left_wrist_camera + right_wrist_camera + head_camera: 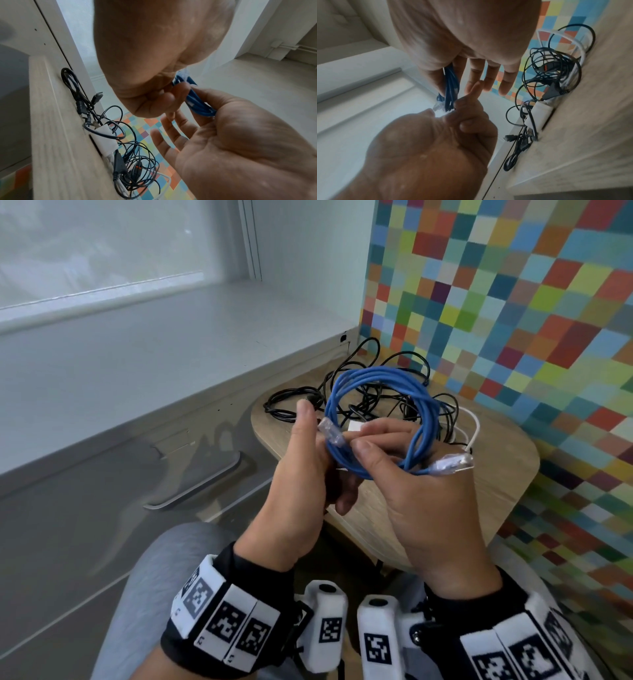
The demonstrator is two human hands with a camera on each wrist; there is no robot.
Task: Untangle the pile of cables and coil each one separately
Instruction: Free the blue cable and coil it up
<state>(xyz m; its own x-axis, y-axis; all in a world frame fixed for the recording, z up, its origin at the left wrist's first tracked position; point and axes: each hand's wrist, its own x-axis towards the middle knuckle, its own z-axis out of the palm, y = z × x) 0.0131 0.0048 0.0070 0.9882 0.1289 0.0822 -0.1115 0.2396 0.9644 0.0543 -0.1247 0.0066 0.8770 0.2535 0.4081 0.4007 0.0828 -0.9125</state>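
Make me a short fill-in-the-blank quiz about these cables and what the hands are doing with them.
1. The coiled cable held in both hands is ____ in colour.
2. The tangled pile on the wooden table is mostly ____ cables.
3. The right hand holds the coil between its forefinger and ____.
4. The left hand holds the coil beside a clear ____.

Missing words: blue; black; thumb; plug

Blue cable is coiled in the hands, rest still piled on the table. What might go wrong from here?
1. Both clear plugs of the blue cable stick out loose; if the right hand or left hand eases off, the coil may spring open.
2. Set down on the black cable pile, it could re-tangle.
3. The white cable and white adapter lie within that pile; tugging may tighten knots.
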